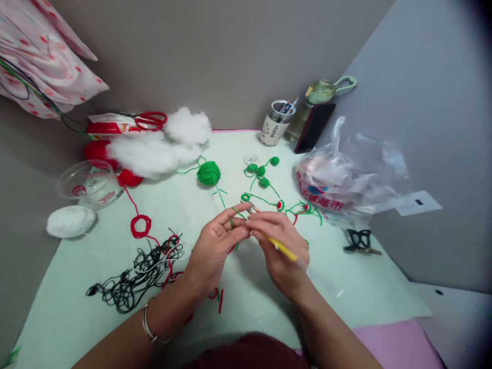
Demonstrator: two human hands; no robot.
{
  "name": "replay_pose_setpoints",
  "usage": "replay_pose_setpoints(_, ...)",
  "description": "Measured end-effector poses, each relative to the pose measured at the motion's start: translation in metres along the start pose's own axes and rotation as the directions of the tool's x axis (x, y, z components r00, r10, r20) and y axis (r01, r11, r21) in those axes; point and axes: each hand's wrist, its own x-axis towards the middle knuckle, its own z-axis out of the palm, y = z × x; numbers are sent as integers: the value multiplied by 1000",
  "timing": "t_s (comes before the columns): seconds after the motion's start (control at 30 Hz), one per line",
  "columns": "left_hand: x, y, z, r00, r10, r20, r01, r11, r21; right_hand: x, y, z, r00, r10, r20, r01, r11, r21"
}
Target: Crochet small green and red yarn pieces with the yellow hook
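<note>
Over the middle of the table my left hand (211,248) is closed, with green yarn (220,196) looped round its fingers. That strand runs back to a green yarn ball (208,173). My right hand (282,256) grips a crochet hook (283,248) by its yellow handle. Both hands meet at the fingertips, which mostly hide whatever work is between them. Just beyond lie several small green crocheted balls (263,182), a green ring (245,197) and a red-and-green crocheted piece (280,205) with loose tails.
Tangled black yarn (126,287) and a red yarn coil (140,226) lie left. Behind them are white stuffing (142,154), red-handled scissors (151,121) and a clear plastic tub (90,182). A pen jar (275,123), phone (315,128), plastic bag (346,169) and black hair clip (360,241) are right.
</note>
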Motion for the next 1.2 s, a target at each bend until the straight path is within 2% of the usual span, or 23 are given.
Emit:
replay_pose_setpoints(0.07,0,-1,0,999,-32,18,33,999,-43,-2,1,1,994,-103,21,105,986,-126)
replay_pose_setpoints(0.1,0,-2,0,998,-47,29,48,997,-61,-2,1,1,994,-110,20,112,986,-120)
replay_pose_setpoints(0.2,-1,-2,-1,997,-63,44,66,994,-85,2,2,-1,999,40,-1,-40,996,79)
replay_pose_setpoints(0.3,-1,0,-1,999,-39,28,42,996,-79,6,2,-4,983,184,-14,-175,954,244)
replay_pose_setpoints(0.47,0,0,-1,1000,14,-2,-14,998,-58,7,1,-3,973,229,-19,-207,912,355)
replay_pose_setpoints(0.63,1,-2,-2,989,132,-63,-129,990,53,7,-2,-3,976,214,-46,-188,928,320)
replay_pose_setpoints(0.77,-1,1,-1,997,41,-61,-40,999,15,4,2,-3,963,271,-11,-242,877,416)
replay_pose_setpoints(0.87,-1,4,-2,999,-34,-27,33,999,-29,2,7,-4,937,350,25,-309,789,531)
replay_pose_setpoints(0.97,-1,5,-3,998,-55,-9,55,998,-28,3,10,-5,910,411,58,-358,707,610)
replay_pose_setpoints(1.2,-2,4,-3,999,-34,-11,34,999,11,5,9,-5,895,444,43,-369,683,631)
